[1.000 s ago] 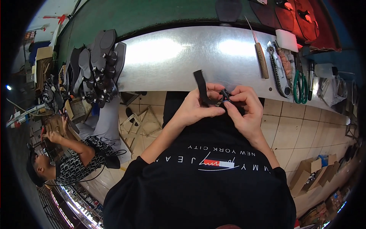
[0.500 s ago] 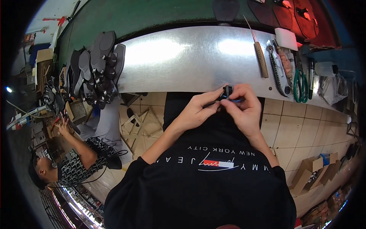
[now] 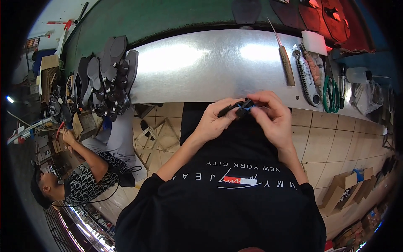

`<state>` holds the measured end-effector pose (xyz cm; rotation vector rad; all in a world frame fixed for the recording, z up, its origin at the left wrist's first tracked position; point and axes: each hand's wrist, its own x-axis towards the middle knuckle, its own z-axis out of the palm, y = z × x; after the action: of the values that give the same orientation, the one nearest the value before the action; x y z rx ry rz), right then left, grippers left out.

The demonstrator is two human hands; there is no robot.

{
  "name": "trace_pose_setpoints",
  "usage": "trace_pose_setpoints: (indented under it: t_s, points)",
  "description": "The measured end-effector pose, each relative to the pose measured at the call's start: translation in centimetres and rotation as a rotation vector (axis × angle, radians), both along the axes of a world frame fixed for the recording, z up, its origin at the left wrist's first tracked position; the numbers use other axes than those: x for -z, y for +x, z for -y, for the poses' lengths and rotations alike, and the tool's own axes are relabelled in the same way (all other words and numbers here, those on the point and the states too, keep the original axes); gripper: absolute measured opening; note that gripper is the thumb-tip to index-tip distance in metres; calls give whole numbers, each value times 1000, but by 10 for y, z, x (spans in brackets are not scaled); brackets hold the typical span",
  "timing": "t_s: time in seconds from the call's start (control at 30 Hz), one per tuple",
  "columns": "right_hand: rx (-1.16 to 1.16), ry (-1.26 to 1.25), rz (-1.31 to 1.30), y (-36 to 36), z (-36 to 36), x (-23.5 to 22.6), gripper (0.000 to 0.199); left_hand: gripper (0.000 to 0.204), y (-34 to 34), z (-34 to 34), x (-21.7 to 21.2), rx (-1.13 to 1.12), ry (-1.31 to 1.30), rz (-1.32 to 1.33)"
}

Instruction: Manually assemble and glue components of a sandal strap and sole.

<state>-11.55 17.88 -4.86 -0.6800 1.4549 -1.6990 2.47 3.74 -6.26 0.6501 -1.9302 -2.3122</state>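
My left hand (image 3: 215, 121) is closed round a small black strap piece (image 3: 243, 111), held just off the near edge of the metal worktop. It looks bent over on itself, with bits of blue showing. From the other side, my right hand (image 3: 273, 116) pinches its right end between thumb and fingers. The fingertips partly cover the piece, so its full shape is hidden.
A stack of grey sandal soles (image 3: 112, 56) with black straps stands at the left of the metal worktop (image 3: 180, 71). To the right lie an awl (image 3: 286, 65), a cutter knife (image 3: 308, 82) and green-handled scissors (image 3: 331, 94). A seated co-worker (image 3: 88, 176) is at far left.
The black strap piece has turned in my fingers and shows more of itself. My right hand has shifted slightly right. The co-worker's hands have changed position.
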Motion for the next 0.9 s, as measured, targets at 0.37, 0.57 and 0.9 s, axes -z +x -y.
trace_pose_setpoints:
  t_s: [0.37, 0.57, 0.9]
  points:
    - [-30, 14, 92, -3, 1, 5, 18, 21, 1, -4, 4, -172, 117, -47]
    - [-72, 65, -82, 0, -1, 9, 17, 28, 1, 2, 4, -136, 132, -12]
    - [79, 54, -379, 1, 1, 11, 14, 46, -3, 7, -3, -39, 535, -78]
